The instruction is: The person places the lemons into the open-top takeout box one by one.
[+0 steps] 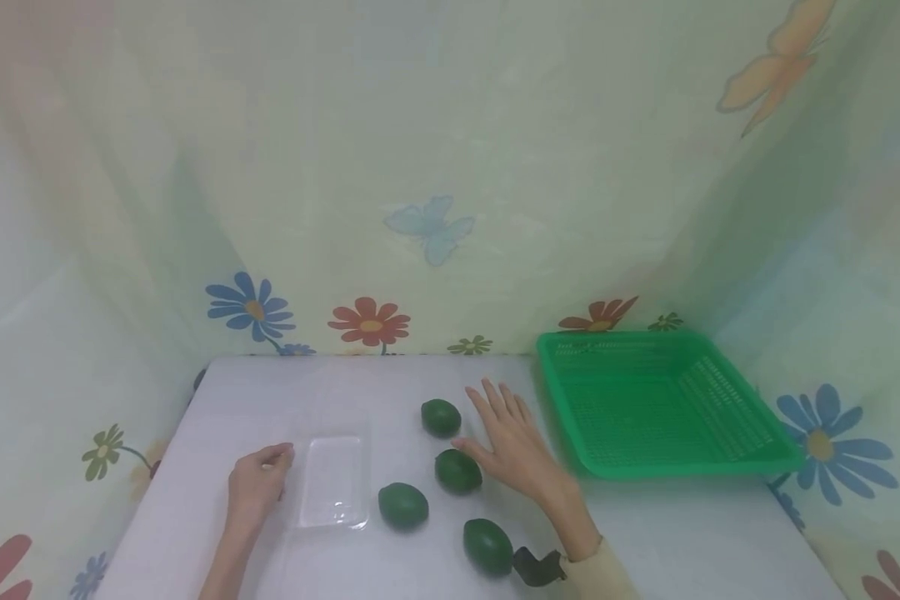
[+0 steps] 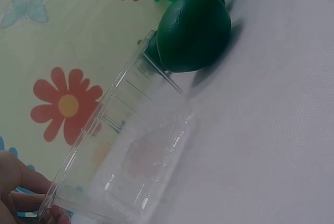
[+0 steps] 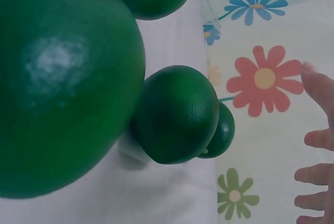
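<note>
Looming largest at the right-wrist camera is one glossy lime (image 3: 62,83), and look, three more limes (image 1: 457,473) lie spread beyond it on the white tabletop (image 1: 667,542), between the two hands. Left hand (image 1: 258,482) now: its fingers pinch the left edge of a clear plastic tray (image 1: 335,483), which stands just beside the leftmost lime. Across from it, the right hand (image 1: 512,446) holds nothing, fingers spread wide, palm down near two of the limes, with a green plastic basket (image 1: 690,469) to its right. These limes look firm and fairly light, smooth-skinned enough to slip or roll, so fingers wrapped around the widest part should serve best. That tray, thin and see-through, probably flexes and could crack under a hard squeeze; a gentle grip on its rim, or from beneath, seems the safer hold.
</note>
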Motion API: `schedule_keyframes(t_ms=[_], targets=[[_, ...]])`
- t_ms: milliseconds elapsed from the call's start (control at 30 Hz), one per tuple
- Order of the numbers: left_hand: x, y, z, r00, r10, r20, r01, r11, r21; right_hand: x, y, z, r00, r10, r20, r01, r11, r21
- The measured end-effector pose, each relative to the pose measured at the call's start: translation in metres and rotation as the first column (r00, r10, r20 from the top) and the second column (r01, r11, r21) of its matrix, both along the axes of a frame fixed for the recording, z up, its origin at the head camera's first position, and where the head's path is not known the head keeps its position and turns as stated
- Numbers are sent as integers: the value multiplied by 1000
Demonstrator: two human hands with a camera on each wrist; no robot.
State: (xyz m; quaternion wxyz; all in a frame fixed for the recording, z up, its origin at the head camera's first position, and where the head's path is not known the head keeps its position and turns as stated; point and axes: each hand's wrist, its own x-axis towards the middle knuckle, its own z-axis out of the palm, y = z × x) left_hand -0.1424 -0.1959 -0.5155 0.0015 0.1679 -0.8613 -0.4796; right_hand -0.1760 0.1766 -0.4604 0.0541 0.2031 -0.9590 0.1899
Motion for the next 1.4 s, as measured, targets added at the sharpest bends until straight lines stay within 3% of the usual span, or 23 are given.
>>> schedule_keyframes(t_ms=[200, 467, 700, 1100, 1400], targets=[[-1, 2, -1, 1000, -1, 2, 1, 1000, -5, -13, -3, -5, 1000, -3, -1, 3, 1000, -14], [-1, 1, -2, 1000, 5, 2, -5, 1000, -8, -34, -14, -12, 979, 19, 204, 0, 995, -97], [-3, 2, -6, 1000, 4, 11, -4, 1000, -7, -50, -18, -27, 964, 12, 266, 11, 996, -85], [-2, 2, -3, 1000, 6, 7, -6, 1000, -17, -59, -27, -40, 948, 34, 316, -7, 996, -85], [-2, 2, -5, 1000, 7, 20, -7, 1000, 0, -64, -28, -52, 960, 28, 278, -6, 997, -80]])
